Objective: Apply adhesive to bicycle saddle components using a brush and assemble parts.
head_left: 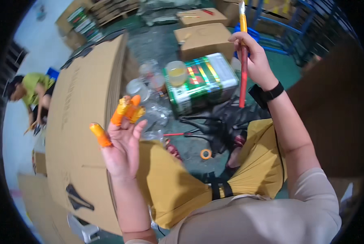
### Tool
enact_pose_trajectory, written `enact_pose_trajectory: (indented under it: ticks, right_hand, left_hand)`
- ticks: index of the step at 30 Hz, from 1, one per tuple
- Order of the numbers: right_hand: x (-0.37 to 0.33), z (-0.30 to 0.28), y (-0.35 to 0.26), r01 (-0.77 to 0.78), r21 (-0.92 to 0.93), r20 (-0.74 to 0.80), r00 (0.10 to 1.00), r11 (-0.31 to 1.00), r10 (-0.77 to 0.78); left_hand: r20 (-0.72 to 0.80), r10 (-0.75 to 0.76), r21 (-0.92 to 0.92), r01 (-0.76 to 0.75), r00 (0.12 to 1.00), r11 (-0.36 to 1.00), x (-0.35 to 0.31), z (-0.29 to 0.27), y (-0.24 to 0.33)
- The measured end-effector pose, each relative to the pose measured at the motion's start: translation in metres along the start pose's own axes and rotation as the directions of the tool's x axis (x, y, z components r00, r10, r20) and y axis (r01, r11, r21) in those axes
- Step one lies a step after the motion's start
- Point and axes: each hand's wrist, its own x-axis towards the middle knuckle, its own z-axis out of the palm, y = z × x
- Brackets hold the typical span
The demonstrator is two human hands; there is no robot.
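Note:
My right hand is raised at the upper right, fingers closed around a long red-handled brush. The brush stands nearly upright, with an orange-yellow upper part and a whitish tip; its handle hangs below my palm. On the left, my left hand is open beside the cardboard stack, palm up and holding nothing. Orange coverings wrap the thumb and several of its fingers. Between my hands, a green and silver metal tin bears a translucent cup of yellowish contents near its left end.
A tall cardboard stack fills the left, with a black saddle-shaped piece on it. Clear plastic, dark glossy pieces and an orange tape roll lie on the floor. Cardboard boxes stand ahead. Another person crouches far left.

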Motion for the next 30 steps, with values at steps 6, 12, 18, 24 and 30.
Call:
enact_pose_trajectory:
  ticks: [6,12,18,24,30]
  right_hand:
    - [-0.067,-0.046,0.088,-0.249,-0.281,-0.080,0.968,0.927,0.236]
    - [-0.097,-0.025,0.148,-0.305,-0.430,0.032,0.935,0.850,0.352]
    - [-0.072,-0.014,0.200,-0.180,-0.426,0.240,0.922,0.887,0.303]
    - [-0.041,0.025,0.231,-0.116,-0.460,0.352,0.887,0.881,0.300]
    - [-0.028,0.059,0.270,-0.259,-0.436,0.243,0.888,0.862,0.390]
  left_hand:
    - [0.021,-0.188,-0.109,0.189,0.982,0.976,0.066,0.007,-0.044]
    - [0.008,-0.288,-0.086,0.287,0.958,0.954,0.089,0.000,-0.080]
    - [-0.085,-0.257,-0.056,0.253,0.963,0.966,0.100,-0.003,-0.090]
    - [-0.148,-0.312,0.047,0.322,0.939,0.946,0.102,-0.013,-0.098]
    - [-0.156,-0.328,0.066,0.341,0.932,0.938,0.107,-0.023,-0.104]
